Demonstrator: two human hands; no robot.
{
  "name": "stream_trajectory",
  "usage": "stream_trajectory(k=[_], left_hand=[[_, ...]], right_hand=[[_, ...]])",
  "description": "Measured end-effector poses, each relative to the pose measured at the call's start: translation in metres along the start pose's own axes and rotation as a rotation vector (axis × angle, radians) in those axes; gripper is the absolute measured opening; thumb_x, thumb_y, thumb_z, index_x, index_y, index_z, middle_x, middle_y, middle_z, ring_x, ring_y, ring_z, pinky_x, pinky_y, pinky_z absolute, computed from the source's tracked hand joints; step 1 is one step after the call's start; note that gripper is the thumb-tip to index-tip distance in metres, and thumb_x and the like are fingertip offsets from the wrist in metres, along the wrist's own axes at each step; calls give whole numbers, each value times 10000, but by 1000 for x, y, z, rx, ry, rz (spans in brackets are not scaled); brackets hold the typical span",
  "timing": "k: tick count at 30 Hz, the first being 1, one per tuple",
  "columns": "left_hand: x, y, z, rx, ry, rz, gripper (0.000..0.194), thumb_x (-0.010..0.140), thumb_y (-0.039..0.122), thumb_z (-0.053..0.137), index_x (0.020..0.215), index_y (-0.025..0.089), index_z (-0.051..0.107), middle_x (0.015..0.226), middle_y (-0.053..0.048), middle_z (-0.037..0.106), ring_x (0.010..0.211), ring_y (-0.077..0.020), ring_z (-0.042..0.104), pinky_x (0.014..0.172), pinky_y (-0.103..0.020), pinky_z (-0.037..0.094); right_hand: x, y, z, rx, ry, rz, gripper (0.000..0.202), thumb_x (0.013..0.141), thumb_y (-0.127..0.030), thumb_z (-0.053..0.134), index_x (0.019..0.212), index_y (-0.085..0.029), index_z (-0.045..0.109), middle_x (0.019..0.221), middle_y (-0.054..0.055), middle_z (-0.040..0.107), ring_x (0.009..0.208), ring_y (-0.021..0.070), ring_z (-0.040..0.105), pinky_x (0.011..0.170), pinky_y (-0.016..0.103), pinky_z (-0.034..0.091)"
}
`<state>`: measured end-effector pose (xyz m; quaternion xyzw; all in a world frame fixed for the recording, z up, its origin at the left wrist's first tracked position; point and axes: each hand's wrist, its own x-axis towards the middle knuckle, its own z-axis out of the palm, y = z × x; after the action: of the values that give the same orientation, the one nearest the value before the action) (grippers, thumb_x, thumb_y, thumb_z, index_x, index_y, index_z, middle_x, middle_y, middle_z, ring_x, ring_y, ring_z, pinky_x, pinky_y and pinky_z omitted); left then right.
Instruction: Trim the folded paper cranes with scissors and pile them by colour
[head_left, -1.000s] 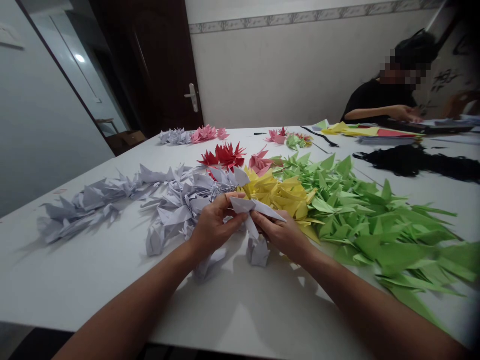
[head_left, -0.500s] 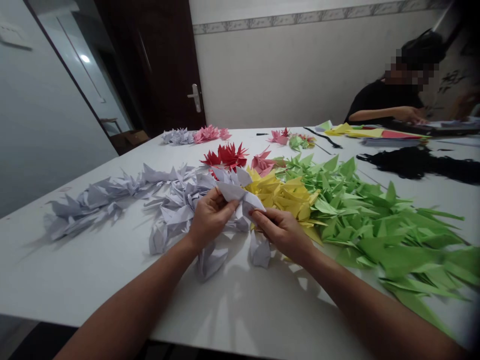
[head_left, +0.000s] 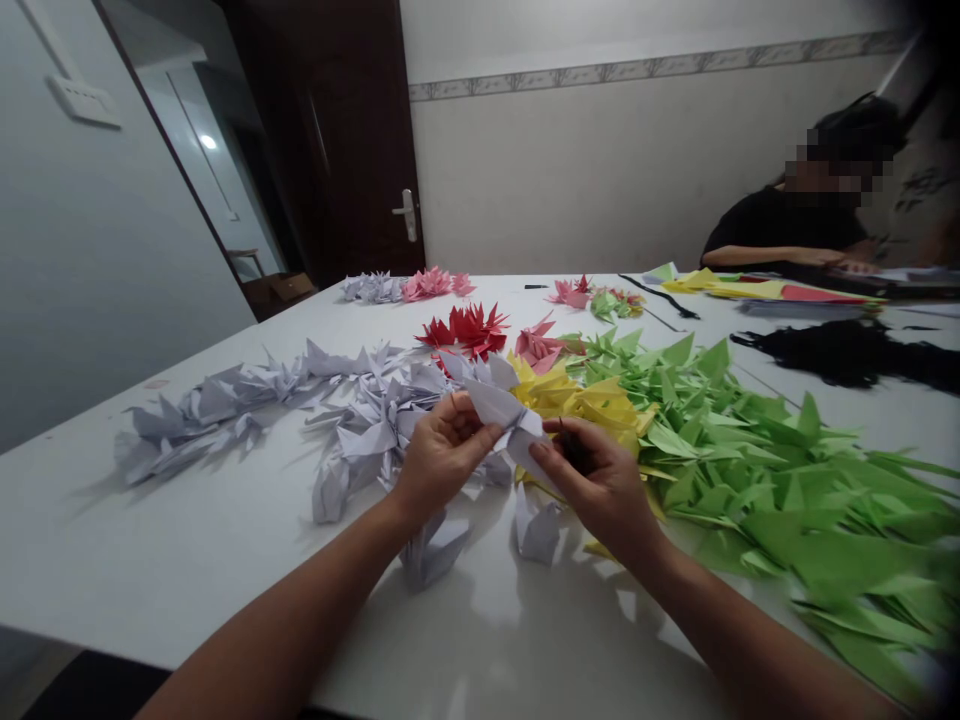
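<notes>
A folded white paper piece point(head_left: 496, 408) is held up between both hands above the table. My left hand point(head_left: 442, 450) pinches its left side between thumb and curled fingers. On the paper's right end, my right hand point(head_left: 596, 475) has its thumb and fingertips closed. Right behind the hands lie a heap of white folded papers point(head_left: 375, 415) and a pile of yellow ones point(head_left: 600, 405). Green folded papers point(head_left: 757, 470) spread out on the right. Nearer to me, one white piece point(head_left: 535, 528) stands on the table between my forearms, and another point(head_left: 435, 550) is beside my left forearm.
Red point(head_left: 472, 330) and pink point(head_left: 537, 345) folded papers sit farther back on the white table point(head_left: 195, 560). Black strands point(head_left: 855, 350) lie at the right. Across the table, a person in a black top point(head_left: 787, 228) works near stacked coloured paper point(head_left: 787, 292).
The view has shifted, so the scene sits lower and farther right. My right hand's fingers have opened out somewhat around the paper's right end, and the paper's right part has changed shape.
</notes>
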<state>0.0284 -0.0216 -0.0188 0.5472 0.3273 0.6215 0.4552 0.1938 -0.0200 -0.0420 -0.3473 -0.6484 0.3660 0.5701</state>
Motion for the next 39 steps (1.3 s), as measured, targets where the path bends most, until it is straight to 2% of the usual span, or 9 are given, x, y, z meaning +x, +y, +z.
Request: stream_trajectory(k=[6, 12, 16, 20, 23, 27, 29, 35, 39], left_hand=[[-5, 2, 1, 23, -144, 5, 203, 721, 148, 699, 906, 142, 614, 878, -52, 700, 809, -128, 654, 755, -231, 524], [-9, 4, -2, 98, -330, -30, 515, 706, 128, 698, 1188, 212, 537, 1099, -73, 658, 996, -175, 633, 845, -272, 513], [-4, 3, -6, 116, -189, -9, 260, 751, 254, 689, 974, 157, 597, 911, -50, 685, 821, -148, 652, 754, -259, 532], [7, 4, -12, 91, -15, -33, 361, 699, 321, 739, 956, 152, 548, 763, -7, 663, 624, -110, 613, 571, -213, 521], [6, 4, -12, 58, -36, -68, 509, 681, 321, 752, 1093, 161, 499, 782, -5, 662, 615, -112, 616, 557, -218, 532], [-3, 2, -6, 109, -168, -79, 587, 731, 286, 706, 1243, 176, 441, 781, -10, 661, 623, -118, 624, 591, -230, 538], [-4, 4, -10, 209, -148, 15, 543, 764, 272, 671, 1257, 180, 462, 795, -18, 669, 632, -115, 624, 599, -214, 523], [18, 23, -51, 752, 248, 468, 315, 791, 220, 616, 1105, 192, 621, 1108, -61, 672, 908, -159, 650, 820, -248, 510], [29, 25, -73, 1038, 185, 494, 291, 771, 116, 541, 1032, 168, 659, 1097, -81, 683, 1056, -206, 618, 966, -322, 463]], right_hand=[[1, -1, -1, -42, -53, 66, 294, 755, -451, 643, 757, -157, 647, 649, 17, 573, 578, 125, 493, 518, 243, 418], [2, -7, -1, 38, -58, 102, 335, 752, -493, 644, 715, -160, 625, 594, -12, 517, 519, 93, 425, 461, 213, 359], [2, -7, -2, 86, -108, 96, 351, 780, -512, 616, 732, -165, 625, 551, -37, 453, 465, 78, 381, 424, 207, 335], [-1, -7, -2, 59, -91, 62, 339, 760, -474, 651, 868, -152, 658, 568, -30, 502, 465, 83, 423, 432, 208, 367], [-2, -4, -1, 5, -118, 34, 273, 750, -415, 671, 838, -157, 657, 568, -17, 542, 485, 95, 470, 453, 211, 395], [-2, 4, -2, -55, -93, -36, 218, 771, -373, 643, 832, -165, 671, 680, 28, 641, 588, 131, 567, 551, 243, 467], [-1, 5, -3, -100, -64, -55, 218, 791, -364, 624, 852, -162, 677, 716, 40, 662, 619, 140, 588, 579, 253, 481], [1, -1, -8, -309, -148, -171, 204, 822, -345, 593, 853, -167, 688, 700, 46, 679, 573, 135, 585, 531, 245, 466], [2, -6, -8, -416, -318, -272, 182, 816, -315, 598, 866, -164, 685, 683, 39, 674, 551, 123, 578, 534, 236, 454]])
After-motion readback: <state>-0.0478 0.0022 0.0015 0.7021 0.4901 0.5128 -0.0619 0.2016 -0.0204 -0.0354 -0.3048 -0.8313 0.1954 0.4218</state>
